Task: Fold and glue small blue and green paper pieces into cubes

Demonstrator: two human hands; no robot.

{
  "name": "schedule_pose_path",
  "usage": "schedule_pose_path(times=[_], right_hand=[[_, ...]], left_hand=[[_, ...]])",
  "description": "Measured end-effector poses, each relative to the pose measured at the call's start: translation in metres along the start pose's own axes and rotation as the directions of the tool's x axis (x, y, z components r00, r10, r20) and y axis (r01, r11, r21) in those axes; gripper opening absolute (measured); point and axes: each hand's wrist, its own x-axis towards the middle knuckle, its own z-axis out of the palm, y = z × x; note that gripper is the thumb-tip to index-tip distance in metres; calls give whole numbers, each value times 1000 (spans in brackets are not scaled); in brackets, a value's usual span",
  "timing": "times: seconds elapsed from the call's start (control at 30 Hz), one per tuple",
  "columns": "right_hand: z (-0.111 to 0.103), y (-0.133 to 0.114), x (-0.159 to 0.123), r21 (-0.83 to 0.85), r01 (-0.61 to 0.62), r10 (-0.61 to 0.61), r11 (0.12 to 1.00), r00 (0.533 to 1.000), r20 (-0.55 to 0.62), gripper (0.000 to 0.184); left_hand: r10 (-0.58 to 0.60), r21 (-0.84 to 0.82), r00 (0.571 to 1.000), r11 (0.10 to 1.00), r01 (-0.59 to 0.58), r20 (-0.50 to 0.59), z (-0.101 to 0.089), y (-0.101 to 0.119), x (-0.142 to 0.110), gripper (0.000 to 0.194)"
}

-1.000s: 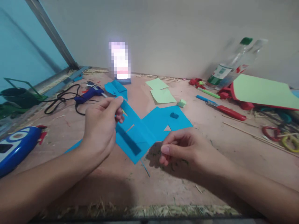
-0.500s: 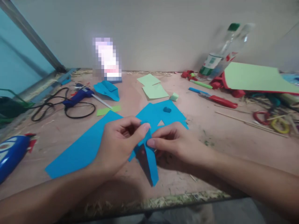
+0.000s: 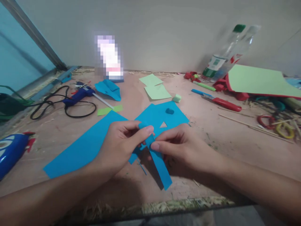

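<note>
Between my two hands is a narrow blue paper strip [image 3: 162,171], its long end slanting down toward the table's front edge. My left hand [image 3: 124,142] pinches the upper end between thumb and fingers. Just below that, my right hand [image 3: 177,142] grips the strip with thumb and forefinger. Behind the hands lies a blue paper sheet [image 3: 155,111] with a small triangular hole and a dark blue rolled piece [image 3: 169,111] on it. A larger blue sheet [image 3: 80,150] lies partly under my left hand and forearm.
A glue gun [image 3: 80,95] with its black cord and a folded blue paper [image 3: 108,89] lie at left. Light green papers [image 3: 158,92] are at the back. To the right are a red-handled cutter [image 3: 227,103], bottles [image 3: 215,66], scissors [image 3: 265,122] and thin sticks.
The strip's free end has swung to the right. Both hands have shifted slightly right, still pinching the strip.
</note>
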Motion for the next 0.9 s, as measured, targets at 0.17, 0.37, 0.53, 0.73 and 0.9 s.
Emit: schedule_pose_path(times=[0.17, 0.37, 0.53, 0.73, 0.9], right_hand=[[1, -1, -2, -41, -13, 14, 999, 1000, 26, 38], [-11, -8, 3, -49, -17, 18, 999, 1000, 14, 34], [-32, -18, 9, -101, -51, 42, 994, 995, -94, 32], [-41, -14, 16, -135, -79, 63, 988, 991, -119, 35], [-38, -14, 15, -115, -59, 49, 992, 995, -88, 40]], left_hand=[[8, -16, 993, 1000, -10, -120, -3, -5, 4, 30], [55, -105, 965, 991, -85, -258, -17, -13, 18, 32], [17, -78, 976, 996, -35, -218, -23, -13, 24, 34], [-21, -142, 980, 990, -7, -196, -27, -11, 30, 28], [-28, -128, 987, 992, 8, -158, -24, -9, 30, 29]])
